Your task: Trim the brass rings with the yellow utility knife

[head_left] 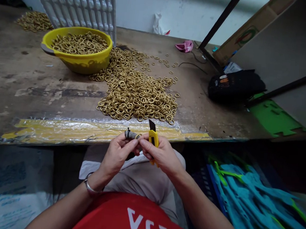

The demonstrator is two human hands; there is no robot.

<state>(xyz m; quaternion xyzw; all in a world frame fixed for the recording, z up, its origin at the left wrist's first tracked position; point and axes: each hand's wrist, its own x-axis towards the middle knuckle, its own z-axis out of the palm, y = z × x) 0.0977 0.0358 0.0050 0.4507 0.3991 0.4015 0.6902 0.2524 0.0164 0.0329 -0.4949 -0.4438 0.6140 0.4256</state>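
Just in front of the table edge, my left hand [119, 154] pinches a small gold ring [138, 136] between thumb and fingers. One of its fingers wears a grey wrap [131, 134] tied with black. Close against it, my right hand [160, 153] is closed around a yellow utility knife [153, 138], whose dark blade points up and away from me. The right fingertips meet the left ones at the ring. Beyond both hands lies a heap of loose gold rings [141, 98] on the table.
A yellow basin [83, 62] full of rings stands at the back left, before a ribbed grey panel [82, 5]. A black pouch [236, 83] and pink cloth [184, 46] lie right. Yellow tape [63, 129] covers the table edge. Turquoise pieces [257, 191] fill a crate at lower right.
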